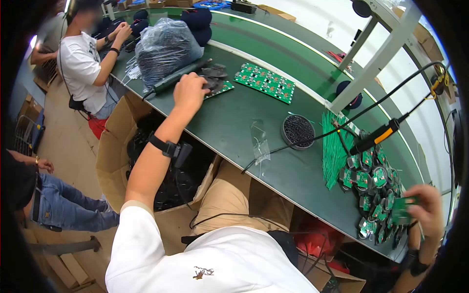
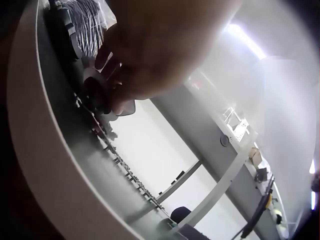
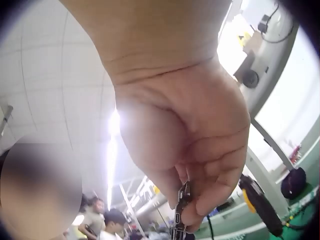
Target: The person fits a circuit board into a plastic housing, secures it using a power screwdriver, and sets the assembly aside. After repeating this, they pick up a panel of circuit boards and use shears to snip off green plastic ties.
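My left hand is at a dark grey piece beside a small green board, near the large plastic bag of black parts. In the left wrist view its fingers curl round a dark rounded piece. At the far right, my right hand pinches a green circuit board between thumb and fingers, over the pile of round parts with green boards. The right wrist view shows that board edge-on, with my right hand above it.
A panel of green boards lies at the table's back. Nearer are clear tape, a round tin of black bits and green strips. A black-and-orange tool hangs above the pile. An open carton stands below the left edge.
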### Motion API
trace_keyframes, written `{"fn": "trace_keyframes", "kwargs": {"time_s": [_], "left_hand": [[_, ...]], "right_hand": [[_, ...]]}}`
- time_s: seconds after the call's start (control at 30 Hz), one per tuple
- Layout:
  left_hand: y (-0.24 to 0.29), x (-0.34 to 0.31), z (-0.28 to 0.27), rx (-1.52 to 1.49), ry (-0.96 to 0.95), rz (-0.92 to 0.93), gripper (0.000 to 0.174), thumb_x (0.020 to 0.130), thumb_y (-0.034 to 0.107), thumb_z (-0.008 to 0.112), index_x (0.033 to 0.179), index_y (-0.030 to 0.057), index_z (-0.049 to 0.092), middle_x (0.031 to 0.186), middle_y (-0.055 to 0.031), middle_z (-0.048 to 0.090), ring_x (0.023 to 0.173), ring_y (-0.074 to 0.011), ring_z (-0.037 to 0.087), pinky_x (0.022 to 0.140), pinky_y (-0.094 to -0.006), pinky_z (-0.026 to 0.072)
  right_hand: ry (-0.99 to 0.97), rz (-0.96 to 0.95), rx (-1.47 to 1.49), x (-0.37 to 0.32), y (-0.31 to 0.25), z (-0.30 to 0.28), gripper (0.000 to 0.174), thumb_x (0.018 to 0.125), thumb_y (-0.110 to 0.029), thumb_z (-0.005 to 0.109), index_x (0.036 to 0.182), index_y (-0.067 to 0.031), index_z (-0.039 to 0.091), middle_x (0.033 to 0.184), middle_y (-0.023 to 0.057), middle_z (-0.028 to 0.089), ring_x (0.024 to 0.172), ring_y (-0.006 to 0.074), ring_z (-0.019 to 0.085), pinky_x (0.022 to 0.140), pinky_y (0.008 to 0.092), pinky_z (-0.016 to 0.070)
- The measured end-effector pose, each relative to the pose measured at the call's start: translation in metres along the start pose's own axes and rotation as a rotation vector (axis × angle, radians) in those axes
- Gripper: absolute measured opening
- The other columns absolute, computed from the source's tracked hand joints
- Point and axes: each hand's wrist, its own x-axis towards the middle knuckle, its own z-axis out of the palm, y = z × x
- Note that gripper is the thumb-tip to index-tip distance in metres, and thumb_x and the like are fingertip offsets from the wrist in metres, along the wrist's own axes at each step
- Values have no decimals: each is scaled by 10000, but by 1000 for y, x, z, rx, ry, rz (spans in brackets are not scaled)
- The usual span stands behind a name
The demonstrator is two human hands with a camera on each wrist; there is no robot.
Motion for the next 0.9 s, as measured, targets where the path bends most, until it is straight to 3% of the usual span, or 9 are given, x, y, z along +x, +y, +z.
{"fn": "trace_keyframes", "kwargs": {"time_s": [0.07, 0.1, 0.17, 0.23, 0.3, 0.4, 0.63, 0.7, 0.9], "left_hand": [[-4, 3, -7, -63, 48, 3, 268, 787, 234, 837, 1017, 105, 792, 1014, -111, 692, 1033, -328, 647, 876, -453, 530], [-2, 3, -15, -131, 72, 0, 263, 799, 222, 829, 1025, 94, 788, 999, -125, 694, 1019, -333, 655, 869, -453, 529], [20, -11, -52, -269, 97, 3, 220, 835, 128, 788, 1022, 20, 751, 962, -151, 684, 891, -334, 686, 798, -394, 535], [59, -43, -99, -524, 5, 190, 198, 817, 46, 751, 1004, -14, 724, 939, -140, 677, 877, -299, 678, 810, -371, 537], [119, -86, -120, -682, -145, 431, 259, 726, -6, 779, 978, 25, 731, 955, -114, 674, 915, -297, 656, 805, -381, 540], [190, -159, -78, -762, -265, 605, 279, 678, 27, 786, 944, 81, 725, 965, -75, 652, 942, -286, 634, 803, -406, 532], [232, -196, -20, -766, -285, 626, 301, 727, 53, 762, 1026, 53, 720, 1079, -86, 655, 1068, -298, 621, 875, -408, 524], [231, -195, -24, -888, -302, 533, 380, 749, 118, 820, 1106, 42, 715, 1132, -110, 663, 1149, -312, 612, 899, -413, 533], [224, -182, -32, -1013, -356, 288, 534, 779, 205, 869, 1238, 24, 666, 1203, -150, 671, 1078, -311, 660, 887, -376, 541]], "right_hand": [[84, 60, -101, -40, -12, -51, 490, 908, -366, 718, 1186, 1, 552, 1089, 82, 578, 919, 149, 590, 847, 286, 484], [176, -13, -154, -64, 22, -81, 488, 902, -364, 702, 1203, -13, 546, 1090, 84, 577, 919, 147, 581, 844, 287, 478], [653, -281, -49, -68, 48, -30, 493, 880, -349, 717, 1193, 2, 571, 1068, 63, 587, 902, 137, 579, 813, 264, 474], [330, -15, 32, -48, 18, 38, 476, 851, -324, 744, 1161, 9, 607, 1067, 50, 606, 905, 136, 598, 798, 253, 483], [121, 130, 277, -22, 14, 104, 333, 866, -53, 725, 1179, 15, 634, 1104, 53, 639, 977, 113, 630, 843, 243, 506], [109, 54, 467, 21, 57, 181, 311, 939, 18, 688, 1242, 20, 619, 1128, 60, 662, 948, 100, 657, 779, 263, 559], [261, 86, 765, 78, 112, 263, 296, 967, 1, 680, 1253, 29, 607, 1122, 80, 677, 888, 89, 669, 665, 240, 577], [255, 87, 822, 81, 118, 268, 294, 965, 20, 675, 1249, 33, 602, 1123, 82, 676, 883, 91, 669, 664, 236, 574], [201, 113, 875, 87, 120, 278, 285, 955, 38, 684, 1228, 20, 604, 1125, 80, 673, 920, 89, 672, 700, 229, 566]]}}
